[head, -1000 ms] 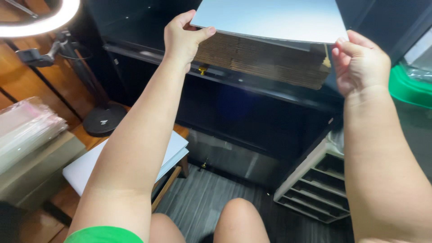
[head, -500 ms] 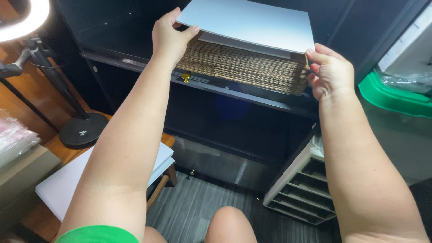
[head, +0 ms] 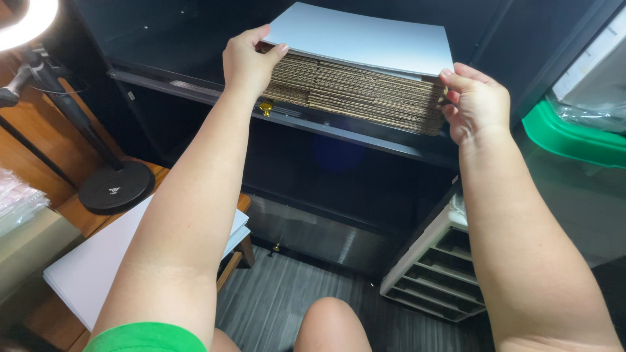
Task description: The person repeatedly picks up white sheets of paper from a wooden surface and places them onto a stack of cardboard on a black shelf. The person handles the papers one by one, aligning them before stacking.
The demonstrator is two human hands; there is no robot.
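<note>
A white flat board [head: 365,39] lies on top of a stack of brown corrugated cardboard sheets [head: 365,94] on a black shelf [head: 365,140]. My left hand [head: 248,58] grips the board's left corner, thumb on top and fingers under its edge. At the board's right corner, my right hand [head: 476,104] holds the edge against the stack's side. The board sits level on the stack.
A ring light [head: 26,23] on a black stand with a round base [head: 114,189] stands at left on a wooden table. White sheets [head: 98,261] lie below my left arm. A grey drawer unit [head: 437,267] and a green-lidded bin [head: 567,137] are at right.
Both hands have brought the white board down from a raised position onto the cardboard stack. The view has tilted downward and the stack now sits lower in frame.
</note>
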